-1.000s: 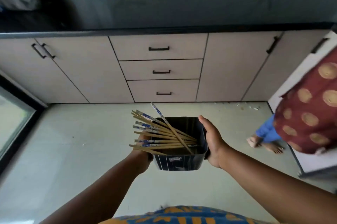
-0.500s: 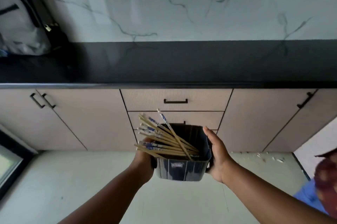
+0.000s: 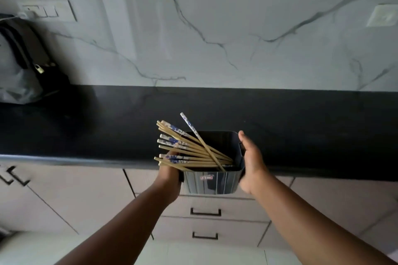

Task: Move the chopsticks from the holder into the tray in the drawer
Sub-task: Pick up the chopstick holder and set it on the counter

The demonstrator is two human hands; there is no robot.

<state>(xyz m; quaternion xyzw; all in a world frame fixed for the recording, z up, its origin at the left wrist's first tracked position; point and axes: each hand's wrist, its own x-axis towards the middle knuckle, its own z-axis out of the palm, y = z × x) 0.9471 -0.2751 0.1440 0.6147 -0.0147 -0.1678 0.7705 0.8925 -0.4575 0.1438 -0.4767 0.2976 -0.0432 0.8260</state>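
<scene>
Over the desk (image 3: 129,126) edge | both hands, left hand (image 3: 170,175) and right hand (image 3: 251,161), grip the holder (image 3: 215,180) of chopsticks (image 3: 189,148) | step: carrying | next: set down, open drawer (image 3: 205,206)

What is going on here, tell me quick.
A person is carrying a dark holder full of chopsticks with both hands, held up in front of the black counter. The left hand grips the holder's left side and the right hand grips its right side. The chopsticks lean out over the left rim. The drawers below the counter are all closed, and no tray is in sight, so no chopstick has been moved yet.
</scene>
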